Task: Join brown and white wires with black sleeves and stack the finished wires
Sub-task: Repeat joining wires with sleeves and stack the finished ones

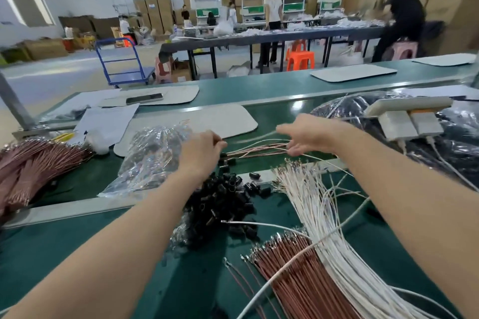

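Observation:
Both my arms reach forward over the green bench. My left hand (201,149) has its fingers curled at the sleeved end of a small bunch of joined brown and white wires (256,149). My right hand (308,134) lies over the other end of that bunch with its fingers spread, touching the strands. A heap of black sleeves (225,199) sits below my left wrist. Loose white wires (318,202) fan out under my right forearm, and a bundle of brown wires (293,272) lies beside them near the front.
A clear plastic bag (150,158) lies left of my left hand, and a large brown wire bundle (28,166) fills the far left. A white mat (207,122) and a phone (144,98) lie behind. A white power strip (407,114) rests on black bags at right.

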The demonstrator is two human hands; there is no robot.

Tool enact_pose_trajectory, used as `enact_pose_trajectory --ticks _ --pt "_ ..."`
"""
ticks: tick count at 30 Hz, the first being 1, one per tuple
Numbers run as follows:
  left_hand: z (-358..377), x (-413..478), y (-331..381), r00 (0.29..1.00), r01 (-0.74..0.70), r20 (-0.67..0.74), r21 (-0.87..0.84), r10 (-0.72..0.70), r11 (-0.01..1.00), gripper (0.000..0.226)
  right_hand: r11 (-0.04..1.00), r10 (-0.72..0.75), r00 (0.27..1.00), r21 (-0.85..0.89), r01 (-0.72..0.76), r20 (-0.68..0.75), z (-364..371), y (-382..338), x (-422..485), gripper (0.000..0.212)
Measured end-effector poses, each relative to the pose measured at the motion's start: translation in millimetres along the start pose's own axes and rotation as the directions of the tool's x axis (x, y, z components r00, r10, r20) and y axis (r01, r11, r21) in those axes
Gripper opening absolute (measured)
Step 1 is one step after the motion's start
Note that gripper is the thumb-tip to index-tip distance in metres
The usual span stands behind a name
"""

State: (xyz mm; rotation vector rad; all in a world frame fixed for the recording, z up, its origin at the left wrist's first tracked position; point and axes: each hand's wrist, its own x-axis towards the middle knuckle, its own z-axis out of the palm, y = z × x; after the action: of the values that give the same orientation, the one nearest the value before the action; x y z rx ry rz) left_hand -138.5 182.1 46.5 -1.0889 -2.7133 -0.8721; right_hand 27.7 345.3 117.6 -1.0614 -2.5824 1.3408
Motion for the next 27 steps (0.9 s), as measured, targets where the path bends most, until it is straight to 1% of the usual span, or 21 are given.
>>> enact_pose_trajectory --ticks 1,2,3,5,7,9,10,12,14,15,17,19,21,22,24,25,27 --pt "11.8 6.8 -2.6 0.999 0.007 0.040 0.057 -0.009 0.998 0.027 0.977 -0.040 0.998 -0.213 0.028 -0.051 5.8 0.4 3.2 0.035" --pt "21.0 13.5 -5.2 0.998 0.013 0.063 0.092 -0.019 0.996 0.027 0.941 -0.103 0.991 -0.332 0.068 -0.089 11.9 0.8 5.3 0.041" --pt "26.4 19.8 -7.0 0.997 0.016 0.077 0.107 -0.024 0.994 0.026 0.927 -0.143 0.985 -0.361 0.098 -0.099 16.5 2.2 6.0 0.045" --pt "30.0 30.1 -9.1 0.995 0.004 0.096 0.111 -0.014 0.994 0.026 0.923 -0.175 0.980 -0.363 0.130 -0.092 21.9 6.5 3.4 0.052" --pt "24.8 34.0 -7.5 0.992 -0.021 0.123 0.142 0.003 0.990 0.034 0.926 -0.188 0.977 -0.349 0.142 -0.101 24.2 14.9 -0.6 0.052" --pt "15.1 29.2 -4.1 0.996 -0.048 0.084 0.152 0.036 0.987 0.040 0.935 -0.196 0.972 -0.322 0.146 -0.129 26.4 21.8 -8.0 0.050" --pt "9.0 22.8 -1.8 0.996 -0.070 0.058 0.125 0.063 0.990 0.039 0.938 -0.203 0.969 -0.311 0.151 -0.141 27.1 23.9 -11.3 0.049" --pt "-4.6 0.5 4.7 0.987 -0.148 0.060 0.015 0.147 0.989 0.034 0.941 -0.225 0.959 -0.294 0.168 -0.171 27.8 23.5 -21.3 0.047" --pt "-15.9 -32.4 12.7 0.949 -0.268 0.148 -0.083 0.278 0.960 0.030 0.948 -0.251 0.945 -0.250 0.196 -0.211 29.0 19.5 -33.9 0.044" --pt "-20.0 -49.9 14.9 0.914 -0.336 0.211 -0.088 0.347 0.938 0.030 0.951 -0.265 0.937 -0.220 0.216 -0.228 30.9 16.9 -41.7 0.043" --pt "-22.3 -81.5 15.3 0.827 -0.485 0.329 0.007 0.456 0.874 0.035 0.951 -0.294 0.923 -0.177 0.255 -0.247 38.2 13.5 -57.7 0.040" --pt "-19.1 -107.4 13.8 0.751 -0.602 0.423 0.121 0.507 0.790 0.042 0.947 -0.311 0.916 -0.160 0.277 -0.254 48.4 12.5 -73.9 0.039" --pt "-13.2 -126.3 13.8 0.715 -0.662 0.460 0.207 0.526 0.720 0.040 0.948 -0.312 0.918 -0.142 0.285 -0.245 58.9 13.7 -89.0 0.037" --pt "-10.8 -132.9 14.7 0.713 -0.678 0.454 0.251 0.535 0.691 0.039 0.950 -0.308 0.920 -0.130 0.283 -0.241 63.6 14.9 -96.3 0.037" --pt "-11.0 -141.3 19.1 0.738 -0.668 0.400 0.328 0.543 0.667 0.036 0.952 -0.303 0.916 -0.131 0.277 -0.264 71.4 17.4 -110.8 0.037" --pt "-15.0 -143.4 22.7 0.760 -0.647 0.360 0.344 0.541 0.680 0.036 0.948 -0.314 0.902 -0.155 0.279 -0.298 74.6 19.1 -117.7 0.037" --pt "-27.8 -144.5 31.0 0.795 -0.606 0.272 0.353 0.542 0.713 0.037 0.924 -0.374 0.844 -0.230 0.305 -0.384 81.0 21.5 -129.5 0.038"
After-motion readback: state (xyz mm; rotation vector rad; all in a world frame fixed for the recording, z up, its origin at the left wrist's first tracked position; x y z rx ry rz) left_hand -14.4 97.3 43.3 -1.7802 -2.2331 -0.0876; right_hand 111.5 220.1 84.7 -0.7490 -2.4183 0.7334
